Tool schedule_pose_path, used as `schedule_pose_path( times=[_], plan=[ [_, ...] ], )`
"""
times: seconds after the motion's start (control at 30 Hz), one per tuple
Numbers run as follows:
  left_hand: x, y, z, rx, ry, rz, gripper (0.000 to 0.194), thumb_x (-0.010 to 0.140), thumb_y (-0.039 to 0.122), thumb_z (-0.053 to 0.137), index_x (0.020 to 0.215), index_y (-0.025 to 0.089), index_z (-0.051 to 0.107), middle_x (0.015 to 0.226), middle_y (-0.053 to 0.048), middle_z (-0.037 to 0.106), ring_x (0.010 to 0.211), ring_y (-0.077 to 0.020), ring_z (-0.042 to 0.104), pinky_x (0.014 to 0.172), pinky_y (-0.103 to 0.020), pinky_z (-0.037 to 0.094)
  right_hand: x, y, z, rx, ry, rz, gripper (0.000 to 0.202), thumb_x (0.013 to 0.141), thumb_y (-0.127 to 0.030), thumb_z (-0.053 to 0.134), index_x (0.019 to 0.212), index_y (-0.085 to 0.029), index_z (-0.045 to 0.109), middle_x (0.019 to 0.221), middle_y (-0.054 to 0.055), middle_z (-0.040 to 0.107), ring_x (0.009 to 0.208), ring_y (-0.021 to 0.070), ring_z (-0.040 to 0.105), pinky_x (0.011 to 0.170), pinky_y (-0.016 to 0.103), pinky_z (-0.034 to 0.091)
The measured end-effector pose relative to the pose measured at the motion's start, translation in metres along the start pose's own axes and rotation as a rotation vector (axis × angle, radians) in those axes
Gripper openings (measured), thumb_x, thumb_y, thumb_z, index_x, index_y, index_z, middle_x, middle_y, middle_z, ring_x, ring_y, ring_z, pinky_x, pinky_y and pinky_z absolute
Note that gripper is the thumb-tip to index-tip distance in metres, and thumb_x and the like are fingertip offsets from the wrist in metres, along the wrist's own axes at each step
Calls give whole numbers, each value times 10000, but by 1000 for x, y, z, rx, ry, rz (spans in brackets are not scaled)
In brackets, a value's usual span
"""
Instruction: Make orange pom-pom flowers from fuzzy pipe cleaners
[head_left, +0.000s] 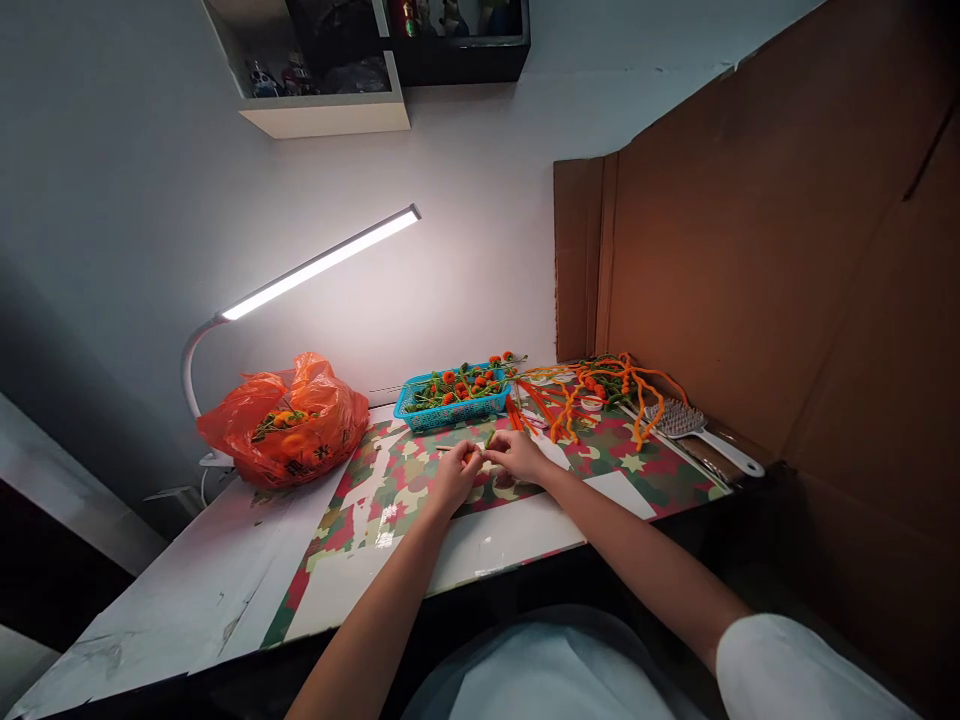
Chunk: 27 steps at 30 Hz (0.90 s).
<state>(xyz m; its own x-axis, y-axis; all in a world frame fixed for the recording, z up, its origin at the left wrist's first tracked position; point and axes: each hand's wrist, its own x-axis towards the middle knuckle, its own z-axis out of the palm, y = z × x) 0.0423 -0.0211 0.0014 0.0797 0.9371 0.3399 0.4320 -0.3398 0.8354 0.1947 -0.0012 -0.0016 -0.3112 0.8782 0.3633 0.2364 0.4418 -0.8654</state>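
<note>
Fingers (511,440) of both hands nearly meet above the worktop (172,590), in the middle of the view that reaches me. On the left hand (452,478) they are closed around a small orange piece (470,457); on the right hand (525,457) they look pinched onto a green piece (489,438) right beside it. The hands hide much of both, so I cannot tell whether the two are joined. I judge this close fingertip hold suits such small parts, letting one hand steady while the other makes fine adjustments. A thin stick (444,448) shows just left of the left hand; I cannot tell if it is held.

Beneath lies a camouflage-patterned covering (405,470). To the left I see an orange-red plastic bag (330,430) with its mouth open; at the right end, a brush (682,420). Orange strands (566,415) lie loose beyond the right hand, near a blue basket (454,412) of orange-tipped green stems (459,383), probably grouped so they stay within reach. A lamp (322,262) stretches above, likely angled to light the hands, before the wall (480,250).
</note>
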Motion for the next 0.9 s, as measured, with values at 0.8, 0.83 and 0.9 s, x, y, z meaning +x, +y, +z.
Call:
schedule_pose_path(
  times=[0.8, 0.83, 0.9],
  plan=[
    [-4, 3, -8, 327, 183, 529, 67, 782, 248, 555, 782, 202, 605, 870, -50, 651, 826, -189, 603, 743, -322, 478, 5, 5, -3, 104, 39, 37, 329, 660, -464, 677, 605, -168, 547, 563, -11, 569, 564, 123, 512, 544, 241, 392],
    [-5, 4, -7, 405, 185, 589, 59, 781, 226, 562, 749, 206, 606, 867, -48, 656, 823, -191, 602, 749, -325, 475, 6, 5, -3, 120, 42, 49, 326, 654, -458, 681, 600, -169, 542, 558, -14, 564, 561, 122, 511, 542, 240, 390],
    [-5, 6, -4, 527, 205, 642, 74, 778, 202, 572, 718, 211, 613, 841, -44, 667, 794, -193, 601, 738, -325, 474, 7, 7, -2, 169, 42, 83, 318, 641, -449, 687, 601, -168, 542, 554, -18, 557, 556, 120, 513, 542, 240, 393]
  ],
)
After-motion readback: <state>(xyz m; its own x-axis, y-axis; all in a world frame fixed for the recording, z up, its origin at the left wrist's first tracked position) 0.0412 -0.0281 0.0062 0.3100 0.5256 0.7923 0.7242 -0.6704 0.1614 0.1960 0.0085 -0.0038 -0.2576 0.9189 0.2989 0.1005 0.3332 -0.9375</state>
